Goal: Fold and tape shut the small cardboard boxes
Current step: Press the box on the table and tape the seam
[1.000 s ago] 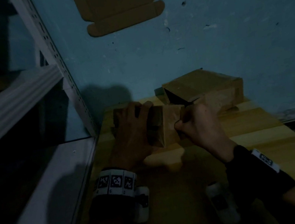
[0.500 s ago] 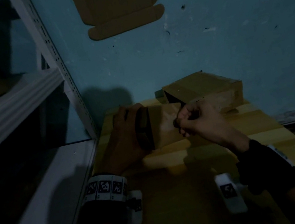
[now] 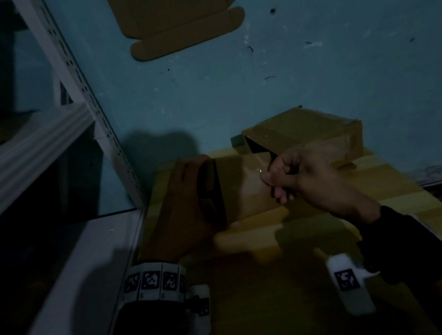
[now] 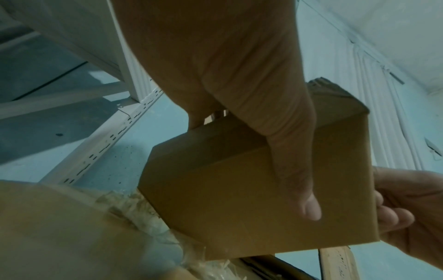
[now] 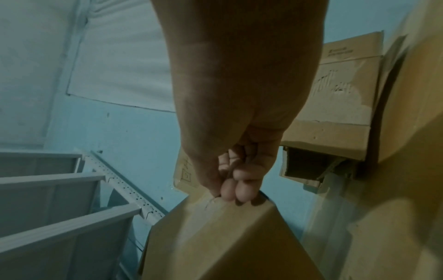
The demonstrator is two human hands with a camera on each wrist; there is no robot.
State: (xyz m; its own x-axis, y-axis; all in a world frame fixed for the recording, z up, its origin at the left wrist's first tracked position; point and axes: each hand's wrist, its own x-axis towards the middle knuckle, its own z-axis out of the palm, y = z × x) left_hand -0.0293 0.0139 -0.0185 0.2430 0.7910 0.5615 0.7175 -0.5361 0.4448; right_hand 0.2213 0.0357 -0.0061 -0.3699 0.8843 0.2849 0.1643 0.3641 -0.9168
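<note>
A small brown cardboard box (image 3: 242, 190) is held just above the wooden table (image 3: 378, 187), one long face up with a glint of clear tape on it. My left hand (image 3: 197, 191) grips its left end. In the left wrist view the thumb (image 4: 304, 199) lies across the box (image 4: 239, 199) and the fingers are hidden behind it. My right hand (image 3: 275, 184) is curled at the right end. In the right wrist view its fingertips (image 5: 230, 191) pinch the box's edge (image 5: 239, 227) beside wrinkled tape. What lies inside that pinch is hidden.
A larger taped cardboard box (image 3: 305, 135) lies at the back of the table against the blue wall. A flat cardboard blank (image 3: 175, 8) hangs on the wall above. A white metal shelf rack (image 3: 75, 74) stands close on the left.
The small box has turned from corner-on to lying with a long face up. My right hand slid to its right end. My left hand shifted to the left end.
</note>
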